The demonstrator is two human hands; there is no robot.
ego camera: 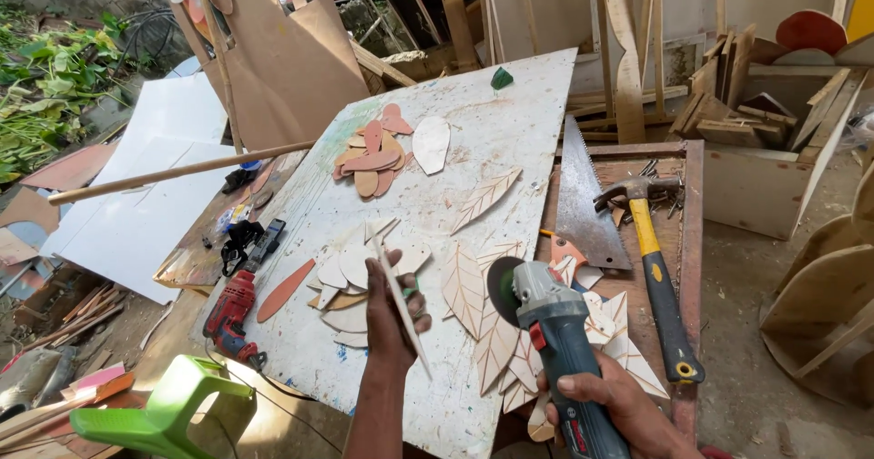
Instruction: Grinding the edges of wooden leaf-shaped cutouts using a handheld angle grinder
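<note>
The left hand [393, 309] grasps a thin flat wooden leaf piece [399, 297] on edge. The right hand [619, 404] is clenched around a blue-grey angle grinder [551, 331]. Many carved wooden leaves [496, 327] lie at the middle of the white table [510, 122]; plain cut pieces [350, 281] wait beside them.

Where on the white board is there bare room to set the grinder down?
Bare board lies between the green scrap, the white oval cutout and the saw. A smaller patch sits between the red drill and the left hand. Around the right hand and grinder, leaf cutouts crowd everything.
</note>
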